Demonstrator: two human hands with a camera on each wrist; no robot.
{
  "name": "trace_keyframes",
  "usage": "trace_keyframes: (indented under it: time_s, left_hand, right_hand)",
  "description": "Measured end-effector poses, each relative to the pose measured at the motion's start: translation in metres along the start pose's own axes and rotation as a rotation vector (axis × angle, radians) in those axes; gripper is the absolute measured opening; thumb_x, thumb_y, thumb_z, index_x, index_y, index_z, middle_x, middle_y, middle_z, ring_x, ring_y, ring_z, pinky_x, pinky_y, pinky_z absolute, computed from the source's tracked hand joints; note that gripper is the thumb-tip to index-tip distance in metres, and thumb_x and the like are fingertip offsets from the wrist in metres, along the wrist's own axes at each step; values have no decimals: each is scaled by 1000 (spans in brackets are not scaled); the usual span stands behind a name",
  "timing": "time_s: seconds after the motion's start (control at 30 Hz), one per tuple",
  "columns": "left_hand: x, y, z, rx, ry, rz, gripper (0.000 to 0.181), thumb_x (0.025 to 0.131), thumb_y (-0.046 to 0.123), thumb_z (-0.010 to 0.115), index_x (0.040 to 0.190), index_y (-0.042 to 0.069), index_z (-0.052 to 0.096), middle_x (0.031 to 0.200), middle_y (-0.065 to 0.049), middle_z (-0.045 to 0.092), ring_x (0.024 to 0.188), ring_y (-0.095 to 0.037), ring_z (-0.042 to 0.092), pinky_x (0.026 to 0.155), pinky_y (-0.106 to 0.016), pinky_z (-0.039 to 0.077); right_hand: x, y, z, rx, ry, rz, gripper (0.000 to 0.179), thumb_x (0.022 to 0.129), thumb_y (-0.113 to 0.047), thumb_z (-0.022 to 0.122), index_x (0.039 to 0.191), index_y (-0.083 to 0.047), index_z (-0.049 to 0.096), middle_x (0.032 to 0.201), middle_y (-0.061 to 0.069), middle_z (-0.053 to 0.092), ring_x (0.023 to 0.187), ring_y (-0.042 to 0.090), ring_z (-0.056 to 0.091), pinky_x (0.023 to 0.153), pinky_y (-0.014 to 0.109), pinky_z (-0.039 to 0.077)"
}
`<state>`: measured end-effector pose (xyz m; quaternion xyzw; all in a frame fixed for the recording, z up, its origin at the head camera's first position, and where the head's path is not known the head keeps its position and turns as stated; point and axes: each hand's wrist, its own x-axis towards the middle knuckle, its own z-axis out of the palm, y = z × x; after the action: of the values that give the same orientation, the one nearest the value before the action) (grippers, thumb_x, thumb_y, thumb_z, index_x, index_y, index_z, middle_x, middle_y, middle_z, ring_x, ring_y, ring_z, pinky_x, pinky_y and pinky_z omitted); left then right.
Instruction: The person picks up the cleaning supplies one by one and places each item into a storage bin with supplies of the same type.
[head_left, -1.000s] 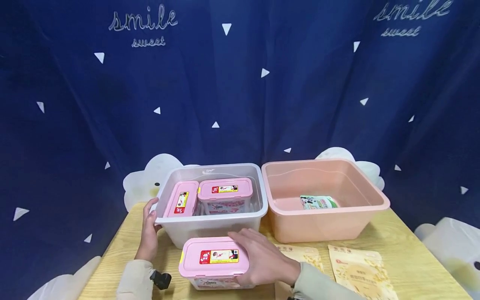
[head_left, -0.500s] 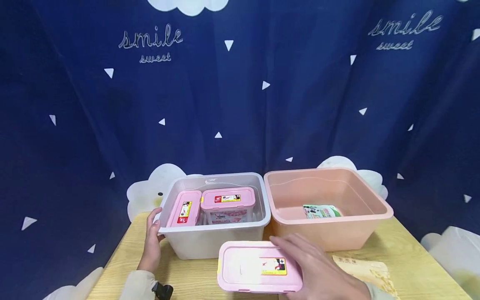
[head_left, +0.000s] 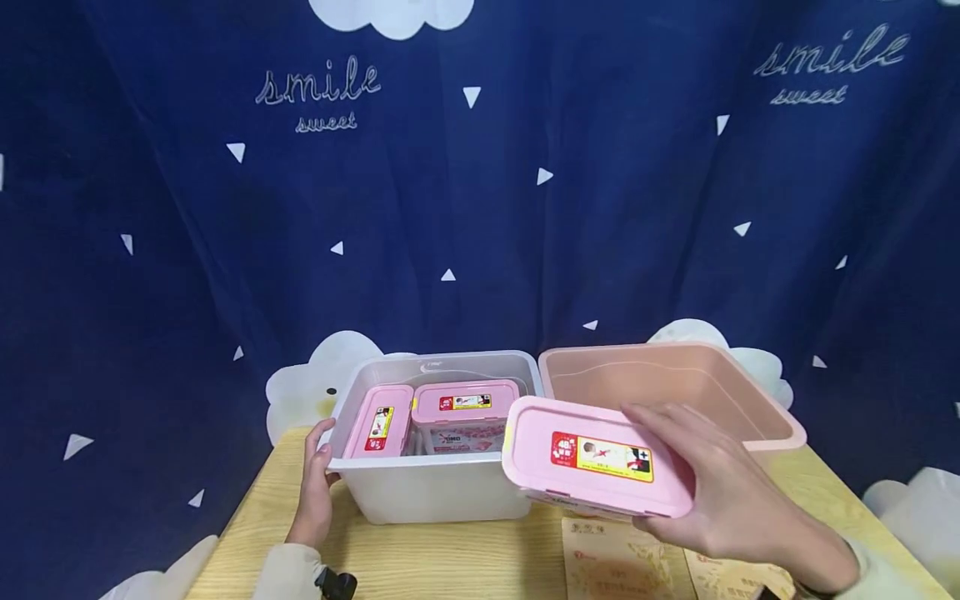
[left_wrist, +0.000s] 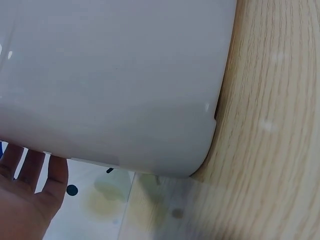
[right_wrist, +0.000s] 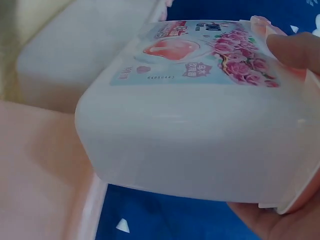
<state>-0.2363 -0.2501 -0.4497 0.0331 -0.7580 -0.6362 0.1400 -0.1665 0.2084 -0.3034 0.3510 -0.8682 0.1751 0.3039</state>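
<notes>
My right hand (head_left: 712, 492) grips a pink-lidded OMO laundry tub (head_left: 536, 454) at its right end, thumb on the near side and fingers over the far side. The tub hangs tilted above the table, in front of the two bins. The right wrist view shows its translucent body (right_wrist: 190, 145) with a rose label. My left hand (head_left: 313, 496) holds the left rim of the white bin (head_left: 438, 492); in the left wrist view its fingers reach past the bin's edge. Inside this bin are two more pink-lidded tubs, one lengthwise (head_left: 363, 429) and one crosswise (head_left: 435, 400).
A peach bin (head_left: 637, 379) stands right of the white one, its near wall partly hidden by the held tub and my right hand. Two beige printed pouches (head_left: 611, 575) lie on the wooden table (head_left: 450, 558) below the right hand. A blue curtain (head_left: 480, 208) hangs behind.
My right hand has lifted the tub off the table and carried it up and to the right. It now covers part of the peach bin. My left hand stays on the white bin's rim.
</notes>
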Motion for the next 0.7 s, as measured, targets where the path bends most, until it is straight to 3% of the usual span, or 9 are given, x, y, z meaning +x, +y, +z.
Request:
trace_keyframes:
  time_s: [0.13,0.27,0.37,0.47,0.7]
  left_hand:
    - [-2,-3,-1,-15,8,9,47,96,45,13,141,32,18,145,-1,25,120,-17,34,90,-35,31]
    - [1,-4,0,-16,2,22,46,96,45,14,140,32,18,146,-1,24,122,-19,33,91,-36,31]
    - [3,-4,0,-13,4,18,46,96,44,14,140,33,18,146,-1,24,122,-19,34,91,-36,31]
    - [3,-3,-2,-12,8,17,45,96,44,14,140,33,18,146,0,25,121,-18,34,91,-36,31]
    - [-1,1,-3,22,-20,-1,47,97,46,12,142,33,14,148,-1,20,125,-20,31,92,-37,32]
  right_hand:
    - [12,4,-16,65,28,-48,103,40,-27,88,133,-11,47,123,-1,55,115,-2,40,96,6,22]
    - [31,8,-31,49,54,-134,102,40,-28,87,132,-8,48,127,2,54,121,7,40,101,11,21]
    - [47,9,-37,-13,39,-175,103,40,-32,86,132,-9,47,124,2,55,114,13,45,95,19,29]
    - [61,9,-40,-52,17,-188,103,41,-34,86,133,-10,46,116,0,57,103,11,48,83,21,34]
    - [76,13,-39,29,-26,-161,99,44,-28,87,133,-11,48,114,-2,55,98,3,45,74,18,36]
